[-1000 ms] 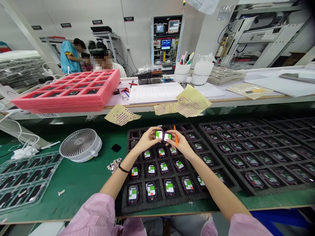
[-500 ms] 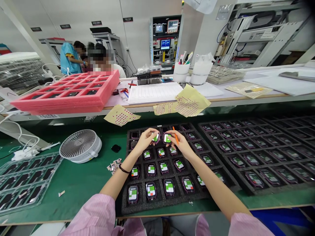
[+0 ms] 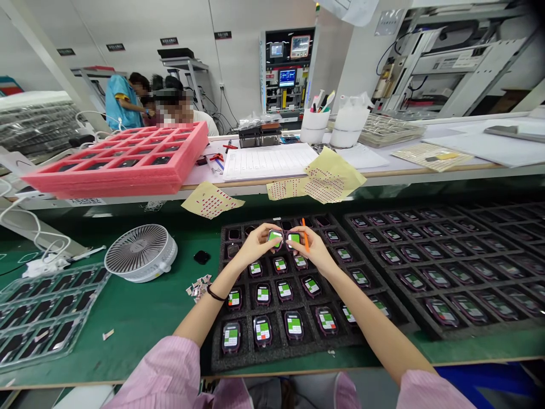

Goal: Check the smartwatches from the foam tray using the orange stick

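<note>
My left hand (image 3: 259,243) holds a watch unit (image 3: 275,237) with a lit green and white screen, its thumb on the screen. Close beside it, my right hand (image 3: 314,247) grips a second lit watch unit (image 3: 293,238). An orange stick (image 3: 305,234) stands up between the fingers of that same hand. Both hands are over the back part of a black foam tray (image 3: 276,356), whose pockets hold rows of watch units, many with lit green, white and red screens.
A white fan (image 3: 140,253), a dark square piece (image 3: 201,257) and small paper bits (image 3: 198,288) lie left. More foam trays (image 3: 419,318) are at right, a clear tray (image 3: 46,318) far left. The shelf behind bears pink foam (image 3: 149,184) and cups (image 3: 314,128). People work beyond.
My left thumb has moved across the screen of its watch unit, which now shows more fully. The two held units remain side by side. The view has shifted slightly.
</note>
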A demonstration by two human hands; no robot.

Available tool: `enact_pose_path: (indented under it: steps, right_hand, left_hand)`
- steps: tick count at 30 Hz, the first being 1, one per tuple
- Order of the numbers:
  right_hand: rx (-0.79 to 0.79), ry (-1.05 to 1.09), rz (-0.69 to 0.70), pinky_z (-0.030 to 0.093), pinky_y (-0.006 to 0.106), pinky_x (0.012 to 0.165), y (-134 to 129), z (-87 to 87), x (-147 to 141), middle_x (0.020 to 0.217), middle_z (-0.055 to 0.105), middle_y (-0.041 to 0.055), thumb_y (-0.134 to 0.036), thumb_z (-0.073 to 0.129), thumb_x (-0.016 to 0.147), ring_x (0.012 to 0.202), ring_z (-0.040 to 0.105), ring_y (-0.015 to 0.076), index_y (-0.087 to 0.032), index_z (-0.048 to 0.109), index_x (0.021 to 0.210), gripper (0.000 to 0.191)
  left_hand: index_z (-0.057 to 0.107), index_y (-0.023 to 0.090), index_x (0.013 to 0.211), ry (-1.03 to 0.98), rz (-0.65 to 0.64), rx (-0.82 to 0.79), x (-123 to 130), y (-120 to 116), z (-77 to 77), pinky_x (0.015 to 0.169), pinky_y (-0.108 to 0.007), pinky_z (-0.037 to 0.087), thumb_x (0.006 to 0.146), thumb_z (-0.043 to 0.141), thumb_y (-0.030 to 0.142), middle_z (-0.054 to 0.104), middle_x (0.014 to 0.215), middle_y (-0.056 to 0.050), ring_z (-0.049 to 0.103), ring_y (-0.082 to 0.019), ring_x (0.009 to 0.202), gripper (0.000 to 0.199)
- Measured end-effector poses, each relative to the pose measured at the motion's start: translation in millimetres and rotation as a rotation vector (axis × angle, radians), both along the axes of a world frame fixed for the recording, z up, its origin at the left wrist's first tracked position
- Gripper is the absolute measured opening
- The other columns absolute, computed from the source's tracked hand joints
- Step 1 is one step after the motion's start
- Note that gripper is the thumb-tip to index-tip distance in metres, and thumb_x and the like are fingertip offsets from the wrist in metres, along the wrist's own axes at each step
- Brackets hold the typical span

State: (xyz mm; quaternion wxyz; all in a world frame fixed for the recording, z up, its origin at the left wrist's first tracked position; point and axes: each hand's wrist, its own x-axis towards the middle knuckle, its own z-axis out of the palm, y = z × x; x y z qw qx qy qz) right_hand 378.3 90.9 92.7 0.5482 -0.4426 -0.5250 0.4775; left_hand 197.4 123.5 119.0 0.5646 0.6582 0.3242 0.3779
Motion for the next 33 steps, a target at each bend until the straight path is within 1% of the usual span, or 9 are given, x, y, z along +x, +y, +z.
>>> enact_pose_path:
  steps: [3,5,9,11,13,17,24,28,33]
  right_hand:
    - [0.018,-0.014,0.036,0.053,0.03,0.054,1.7,-2.6,1.8,0.08,0.059,-0.0004,-0.039,0.078,0.064,0.056,0.055,0.0119,-0.024,0.056,0.096,0.042]
    - [0.033,-0.006,0.045,0.055,0.031,0.059,3.0,-4.4,2.9,0.083,0.059,0.0004,-0.037,0.079,0.063,0.064,0.058,0.014,-0.024,0.055,0.098,0.044]
    - [0.056,0.01,0.043,0.057,0.033,0.066,4.9,-7.4,3.6,0.088,0.059,0.0017,-0.035,0.08,0.063,0.075,0.06,0.0166,-0.024,0.055,0.1,0.046]
    - [0.06,0.011,0.04,0.057,0.032,0.065,5.1,-7.9,3.4,0.09,0.059,0.002,-0.035,0.079,0.064,0.076,0.06,0.0166,-0.025,0.055,0.101,0.046]
    - [0.051,0.016,0.038,0.055,0.029,0.059,4.7,-7.5,3.0,0.092,0.059,0.0025,-0.036,0.078,0.065,0.072,0.06,0.0155,-0.025,0.054,0.102,0.046]
    - [0.009,0.031,0.033,0.044,0.022,0.042,3.6,-5.5,2.6,0.091,0.058,0.0025,-0.039,0.076,0.067,0.06,0.059,0.0122,-0.023,0.053,0.103,0.046]
    - [-0.018,0.036,0.013,0.032,0.019,0.036,1.3,-2.9,1.9,0.088,0.057,0.0012,-0.04,0.074,0.069,0.056,0.059,0.011,-0.023,0.055,0.101,0.041]
    - [-0.024,0.039,0.016,0.032,0.02,0.037,0.3,-1.1,0.9,0.086,0.057,0.001,-0.04,0.074,0.069,0.056,0.058,0.011,-0.022,0.055,0.1,0.04]
    - [-0.017,0.039,0.016,0.037,0.022,0.039,0.0,-0.4,0.0,0.09,0.059,0.0024,-0.039,0.073,0.069,0.056,0.058,0.0105,-0.022,0.056,0.099,0.038]
  left_hand:
    - [0.055,0.018,0.111,0.0,-0.053,0.019,-2.6,1.4,-1.5,0.059,-0.021,0.047,0.075,0.069,0.036,0.063,0.101,-0.007,0.061,-0.013,0.076,0.042]
    - [0.052,0.019,0.118,0.016,-0.067,0.021,-4.5,2.0,-1.9,0.058,-0.021,0.045,0.077,0.067,0.033,0.063,0.103,-0.008,0.063,-0.015,0.078,0.047]
    - [0.047,0.02,0.127,0.003,-0.087,0.026,-7.3,3.3,-1.1,0.064,-0.023,0.047,0.081,0.063,0.03,0.062,0.11,-0.01,0.064,-0.018,0.089,0.05]
    - [0.046,0.021,0.129,-0.011,-0.091,0.023,-8.2,4.3,-0.5,0.066,-0.024,0.047,0.082,0.06,0.029,0.061,0.113,-0.01,0.063,-0.018,0.091,0.05]
    - [0.047,0.021,0.129,-0.018,-0.086,0.01,-8.8,5.4,-0.1,0.066,-0.023,0.047,0.083,0.058,0.028,0.061,0.113,-0.009,0.063,-0.017,0.09,0.047]
    - [0.049,0.021,0.127,-0.022,-0.059,-0.037,-8.6,6.6,0.4,0.065,-0.023,0.048,0.086,0.052,0.031,0.064,0.104,-0.007,0.064,-0.016,0.086,0.042]
    - [0.06,0.016,0.106,0.009,0.093,-0.039,-4.6,7.8,-0.7,0.05,-0.02,0.042,0.085,0.053,0.039,0.064,0.079,-0.002,0.062,-0.012,0.061,0.032]
    - [0.062,0.016,0.096,0.022,0.141,-0.03,-2.5,5.9,-0.7,0.046,-0.019,0.039,0.079,0.061,0.043,0.061,0.071,0.0,0.055,-0.009,0.053,0.032]
    - [0.06,0.015,0.089,0.018,0.14,-0.021,0.5,3.8,-1.8,0.047,-0.019,0.043,0.073,0.069,0.044,0.058,0.071,0.001,0.052,-0.008,0.056,0.034]
